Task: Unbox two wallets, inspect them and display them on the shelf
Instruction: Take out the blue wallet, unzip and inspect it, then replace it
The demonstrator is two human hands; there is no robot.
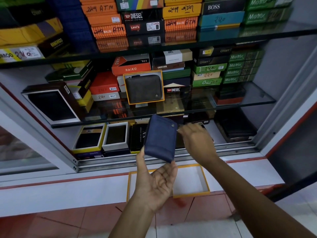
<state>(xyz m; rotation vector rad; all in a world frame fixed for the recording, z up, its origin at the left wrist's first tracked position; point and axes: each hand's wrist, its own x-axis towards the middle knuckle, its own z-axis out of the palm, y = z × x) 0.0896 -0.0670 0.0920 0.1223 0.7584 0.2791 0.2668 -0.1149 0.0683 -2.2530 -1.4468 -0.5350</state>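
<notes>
So this looks about halfway. One brown wallet point(144, 88) is already up on the middle glass shelf point(240, 102), propped upright in its orange-rimmed box, sitting roughly mid-shelf in front of the stacked boxes, so I'd call that one displayed.

The second one, a blue wallet point(160, 138), is out of its packaging and up in the air in front of the lower shelf. The left hand point(154, 182) has its grip closed on the wallet's bottom edge, thumb on one side and fingers on the other. The right hand point(197, 140) is at the wallet's top right corner by the little stud, fingers pinched together like it's got the zipper pull (too blurry to be sure what it's actually holding, though).

Down on the white ledge point(68, 189) sit two empty orange-rimmed box halves point(190, 181), near the ledge's front edge right behind the left hand.

What's left, by my read: finish checking the blue one, then set it on the shelf.
</notes>
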